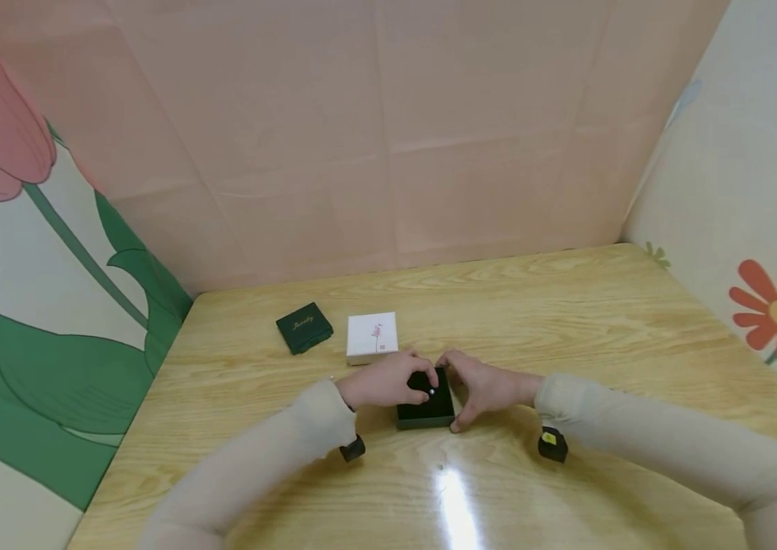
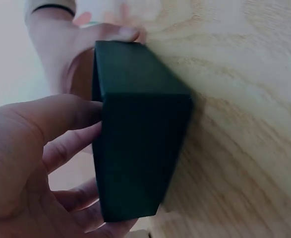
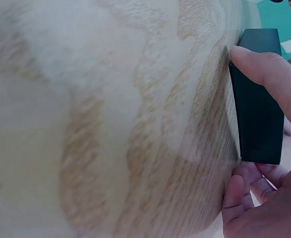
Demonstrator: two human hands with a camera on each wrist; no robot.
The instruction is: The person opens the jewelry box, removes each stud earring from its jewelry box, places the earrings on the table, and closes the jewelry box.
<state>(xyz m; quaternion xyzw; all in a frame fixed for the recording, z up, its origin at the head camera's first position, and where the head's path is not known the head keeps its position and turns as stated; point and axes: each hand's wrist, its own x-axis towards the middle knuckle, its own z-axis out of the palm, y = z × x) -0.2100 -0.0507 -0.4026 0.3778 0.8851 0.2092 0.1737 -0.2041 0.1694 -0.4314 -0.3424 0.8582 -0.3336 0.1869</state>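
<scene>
A dark green open box [image 1: 427, 421] stands on the wooden table between both hands. Inside its dark interior shows a small shiny piece [image 1: 432, 392], kind too small to tell. My right hand [image 1: 491, 384] grips the box from the right, thumb at the near corner and fingers at the far one; in the right wrist view the thumb lies along the box's side wall [image 3: 259, 111]. My left hand [image 1: 391, 382] reaches over from the left. Its thumb and forefinger bend into the opening beside the shiny piece; I cannot tell whether they pinch it. The left wrist view shows its other fingers behind the box [image 2: 140, 153].
Behind the left hand, a white box [image 1: 369, 336] with a small printed design lies on the table [image 1: 532, 305]. Left of it lies a dark green square piece [image 1: 304, 327] with gold lettering. A pink backdrop [image 1: 292, 153] hangs behind the table.
</scene>
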